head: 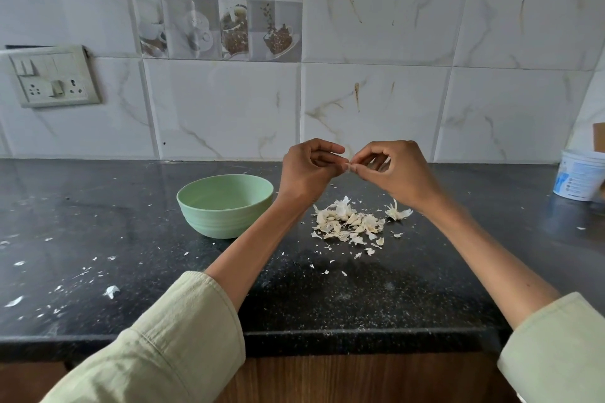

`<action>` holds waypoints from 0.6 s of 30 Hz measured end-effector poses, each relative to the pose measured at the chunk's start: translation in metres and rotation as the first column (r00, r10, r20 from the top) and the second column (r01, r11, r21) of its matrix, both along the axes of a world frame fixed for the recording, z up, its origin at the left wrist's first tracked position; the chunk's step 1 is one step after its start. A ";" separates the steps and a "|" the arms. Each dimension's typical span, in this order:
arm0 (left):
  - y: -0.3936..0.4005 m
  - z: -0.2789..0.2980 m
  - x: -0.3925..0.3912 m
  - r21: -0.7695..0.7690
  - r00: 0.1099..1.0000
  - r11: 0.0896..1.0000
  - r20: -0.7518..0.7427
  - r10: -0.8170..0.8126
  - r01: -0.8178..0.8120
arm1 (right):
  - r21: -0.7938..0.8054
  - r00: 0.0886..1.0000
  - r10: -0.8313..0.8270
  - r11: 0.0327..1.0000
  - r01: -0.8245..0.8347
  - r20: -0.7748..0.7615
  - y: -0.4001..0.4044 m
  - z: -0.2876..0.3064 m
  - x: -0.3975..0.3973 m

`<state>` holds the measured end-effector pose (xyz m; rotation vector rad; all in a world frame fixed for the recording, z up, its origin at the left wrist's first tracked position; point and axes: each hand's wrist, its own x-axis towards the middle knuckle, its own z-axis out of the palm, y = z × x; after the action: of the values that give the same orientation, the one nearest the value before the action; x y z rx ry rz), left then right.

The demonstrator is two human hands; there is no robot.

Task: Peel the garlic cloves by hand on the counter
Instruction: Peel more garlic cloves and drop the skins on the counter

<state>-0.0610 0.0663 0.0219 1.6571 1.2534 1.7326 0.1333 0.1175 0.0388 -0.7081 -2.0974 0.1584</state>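
Both hands are raised above the black counter point(131, 239), fingertips meeting. My left hand point(307, 170) and my right hand point(396, 170) pinch a small pale garlic clove point(349, 167) between them; most of the clove is hidden by the fingers. Below the hands lies a pile of garlic cloves and papery skins point(348, 222). A separate bit of garlic skin point(397, 212) lies just right of the pile. A light green bowl point(226, 204) stands left of the pile; its visible inside looks bare.
A white plastic tub point(577, 177) stands at the right end of the counter. Skin flakes point(111, 290) are scattered over the left part of the counter. A switch and socket plate point(54, 77) is on the tiled wall at left. The counter's front edge runs below my sleeves.
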 end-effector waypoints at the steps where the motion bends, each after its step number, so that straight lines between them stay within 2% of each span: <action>1: -0.001 0.000 0.001 0.008 1.000 1.000 -0.008 0.013 -0.012 | 0.002 1.000 -0.003 1.000 0.003 0.006 0.000 -0.001 -0.001; 13: -0.001 0.000 0.009 0.140 0.977 0.982 -0.150 0.148 -0.127 | -0.097 1.000 -0.005 0.995 0.003 -0.023 -0.001 0.000 -0.001; 18: -0.002 -0.001 0.011 0.170 0.973 0.976 -0.163 0.163 -0.135 | -0.107 0.998 -0.029 0.994 0.023 -0.048 -0.001 -0.002 -0.003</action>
<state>-0.0497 0.0638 0.0211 1.8859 1.3835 1.8494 0.1303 0.1164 0.0371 -0.7867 -2.0436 0.2719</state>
